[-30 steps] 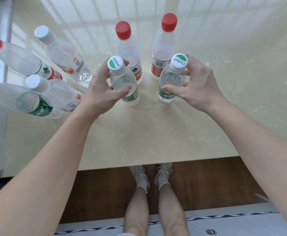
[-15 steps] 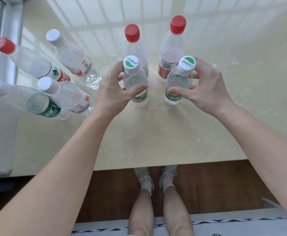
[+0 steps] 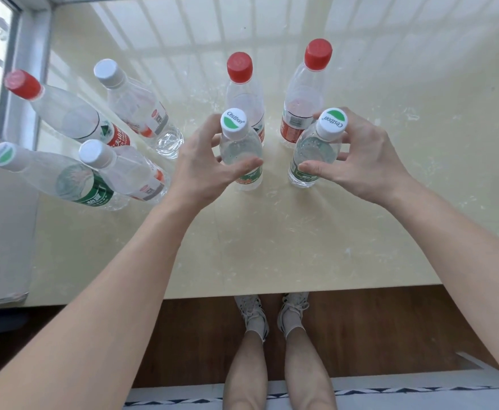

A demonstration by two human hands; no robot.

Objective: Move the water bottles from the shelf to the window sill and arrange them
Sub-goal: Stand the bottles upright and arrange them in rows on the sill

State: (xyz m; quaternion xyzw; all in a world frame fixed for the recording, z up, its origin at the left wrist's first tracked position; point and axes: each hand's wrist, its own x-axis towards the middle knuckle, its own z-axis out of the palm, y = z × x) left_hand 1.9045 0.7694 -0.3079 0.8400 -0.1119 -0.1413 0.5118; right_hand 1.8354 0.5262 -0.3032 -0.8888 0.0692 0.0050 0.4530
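On the window sill [image 3: 272,247], near its middle and well in from its near edge, the left hand [image 3: 201,170] wraps the left bottle [image 3: 241,143] and the right hand [image 3: 363,161] the right bottle [image 3: 316,149]. Both bottles stand upright, with fingers [image 3: 242,165] curled round each upper body. The bottles look full: weighty, thin-walled, smooth. A hold just below the shoulder seems safest.

Home room; window sill [image 3: 272,247], wood floor [image 3: 390,327], rug [image 3: 419,400]
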